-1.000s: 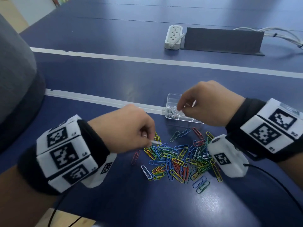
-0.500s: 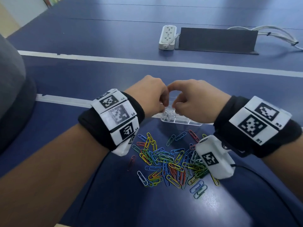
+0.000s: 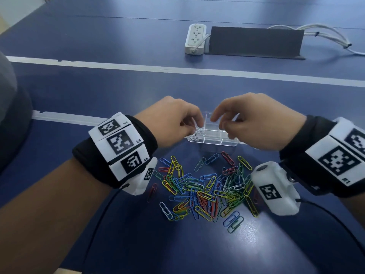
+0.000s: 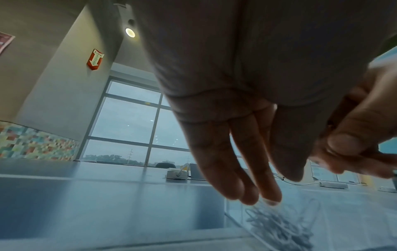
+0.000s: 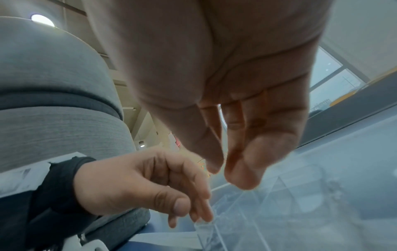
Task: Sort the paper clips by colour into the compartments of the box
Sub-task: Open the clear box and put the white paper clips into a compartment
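Both hands hovering over the clear box (image 3: 212, 139).
Left hand (image 3: 173, 123) and right hand (image 3: 254, 123) are hanging loose-fingered, gripping nothing; the mixed clip pile (image 3: 205, 190) is lying nearer, the power strip (image 3: 195, 39) beyond.

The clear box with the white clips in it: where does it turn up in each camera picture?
Head: clear box centre, between both hands.
Left wrist: bottom right, below the fingertips.
Right wrist: bottom right, blurred.
Shared landmark: the white clips in its left compartment.
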Motion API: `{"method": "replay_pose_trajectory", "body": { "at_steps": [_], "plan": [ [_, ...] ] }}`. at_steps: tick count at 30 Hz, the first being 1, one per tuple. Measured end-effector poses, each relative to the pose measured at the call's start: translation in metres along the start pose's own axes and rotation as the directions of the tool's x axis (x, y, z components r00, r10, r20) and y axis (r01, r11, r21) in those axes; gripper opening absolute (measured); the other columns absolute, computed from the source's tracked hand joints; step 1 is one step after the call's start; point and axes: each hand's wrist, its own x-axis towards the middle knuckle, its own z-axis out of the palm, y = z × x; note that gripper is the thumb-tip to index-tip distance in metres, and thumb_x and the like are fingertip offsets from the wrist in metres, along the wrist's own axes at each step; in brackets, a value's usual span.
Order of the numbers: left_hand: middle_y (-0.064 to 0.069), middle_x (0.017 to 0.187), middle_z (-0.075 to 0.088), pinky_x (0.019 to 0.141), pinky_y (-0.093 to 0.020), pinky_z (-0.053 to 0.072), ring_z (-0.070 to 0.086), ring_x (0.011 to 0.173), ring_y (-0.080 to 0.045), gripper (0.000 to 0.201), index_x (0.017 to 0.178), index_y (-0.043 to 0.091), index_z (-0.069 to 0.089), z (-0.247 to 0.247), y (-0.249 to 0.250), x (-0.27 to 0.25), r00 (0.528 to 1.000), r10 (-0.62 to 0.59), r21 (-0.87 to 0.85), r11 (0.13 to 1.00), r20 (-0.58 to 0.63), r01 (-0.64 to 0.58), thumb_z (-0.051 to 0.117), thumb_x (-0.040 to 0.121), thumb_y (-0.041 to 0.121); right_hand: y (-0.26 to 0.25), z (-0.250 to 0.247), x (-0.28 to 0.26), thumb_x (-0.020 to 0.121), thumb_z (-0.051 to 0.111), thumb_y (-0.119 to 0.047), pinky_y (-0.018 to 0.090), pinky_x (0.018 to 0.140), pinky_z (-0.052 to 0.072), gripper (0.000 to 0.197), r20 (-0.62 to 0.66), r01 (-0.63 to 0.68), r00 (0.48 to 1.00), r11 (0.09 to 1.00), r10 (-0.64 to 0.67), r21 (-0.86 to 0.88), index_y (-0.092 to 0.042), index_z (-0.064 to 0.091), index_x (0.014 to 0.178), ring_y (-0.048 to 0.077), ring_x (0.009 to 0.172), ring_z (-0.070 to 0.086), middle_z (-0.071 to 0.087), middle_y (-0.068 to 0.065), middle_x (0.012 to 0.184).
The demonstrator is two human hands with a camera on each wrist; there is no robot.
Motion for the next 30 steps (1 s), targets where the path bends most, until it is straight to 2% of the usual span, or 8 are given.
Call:
{"method": "replay_pose_trajectory", "body": {
  "at_steps": [2,4,7,10,15,20,26,30],
  "plan": [
    [0.009,0.097,0.068,0.081,-0.02,0.047,0.063,0.09,-0.009,0.024,0.106,0.026,0.065,0.003,0.001,-0.004,0.999,0.022,0.062,0.998,0.042,-0.025,0.055,0.087,0.014,0.006,-0.002,-0.009,0.082,0.054,-0.014,0.022,0.071,0.044,0.024,0.047,0.01,0.999,0.997,-0.007,-0.081,-0.029,0.07,0.093,0.011,0.07,0.061,0.07,-0.007,0.077],
    [0.005,0.115,0.058,0.096,-0.029,0.041,0.054,0.105,-0.016,0.032,0.12,0.025,0.059,0.009,0.002,-0.007,0.993,0.051,0.176,0.982,0.103,-0.069,0.047,0.092,0.016,0.011,-0.001,-0.02,0.081,0.058,-0.019,0.019,0.069,0.045,0.019,0.128,0.023,0.992,0.988,-0.003,-0.156,-0.03,0.071,0.09,0.008,0.068,0.058,0.07,-0.01,0.075],
    [-0.001,0.13,0.048,0.104,-0.03,0.031,0.043,0.116,-0.023,0.036,0.13,0.024,0.052,0.017,0.003,-0.008,0.99,0.053,0.317,0.944,0.134,-0.094,0.039,0.095,0.022,0.015,0.005,-0.037,0.081,0.059,-0.024,0.005,0.067,0.043,0.015,0.254,0.067,0.967,0.965,0.0,-0.254,-0.032,0.071,0.085,0.006,0.071,0.058,0.063,-0.015,0.068],
    [-0.001,0.127,0.048,0.102,-0.027,0.028,0.041,0.115,-0.023,0.035,0.126,0.025,0.056,0.018,0.004,-0.01,0.993,0.044,0.355,0.932,0.109,-0.08,0.038,0.096,0.028,0.015,0.014,-0.048,0.079,0.059,-0.028,0.024,0.081,0.049,0.014,0.349,0.136,0.937,0.94,-0.02,-0.312,-0.031,0.071,0.086,0.007,0.074,0.059,0.061,-0.013,0.069],
    [0.002,0.112,0.052,0.096,-0.026,0.034,0.046,0.105,-0.016,0.02,0.106,0.026,0.063,0.017,0.011,-0.025,0.992,0.093,0.268,0.957,0.083,-0.112,0.053,0.089,0.032,0.018,0.026,-0.052,0.073,0.057,-0.029,0.038,0.073,0.056,0.015,0.352,0.149,0.936,0.927,-0.02,-0.343,-0.026,0.069,0.082,0.02,0.077,0.064,0.07,-0.002,0.078],
    [0.008,0.084,0.059,0.072,-0.021,0.038,0.045,0.076,-0.007,0.013,0.09,0.025,0.069,0.026,0.018,-0.037,0.96,0.114,0.263,0.947,0.257,-0.183,0.061,0.083,0.034,0.017,0.026,-0.05,0.077,0.058,-0.033,0.038,0.078,0.054,0.01,0.332,0.136,0.943,0.929,-0.015,-0.344,-0.031,0.064,0.085,0.02,0.086,0.061,0.064,-0.006,0.086],
    [0.007,0.091,0.061,0.083,-0.035,0.051,0.054,0.085,-0.012,0.025,0.105,0.033,0.066,0.035,0.02,-0.039,0.927,0.075,0.271,0.945,0.368,-0.184,0.064,0.08,0.039,0.021,0.027,-0.049,0.072,0.056,-0.028,0.038,0.072,0.056,0.011,0.322,0.126,0.947,0.929,-0.008,-0.348,-0.023,0.065,0.076,0.024,0.078,0.064,0.068,-0.001,0.079],
    [0.01,0.088,0.059,0.082,-0.035,0.051,0.056,0.088,-0.012,0.018,0.097,0.031,0.068,0.035,0.021,-0.039,0.921,0.066,0.276,0.944,0.384,-0.182,0.064,0.079,0.036,0.019,0.019,-0.051,0.073,0.057,-0.028,0.029,0.072,0.051,0.005,0.296,0.121,0.955,0.945,-0.027,-0.304,-0.026,0.055,0.068,0.016,0.07,0.058,0.067,-0.003,0.073]
  ]
}}
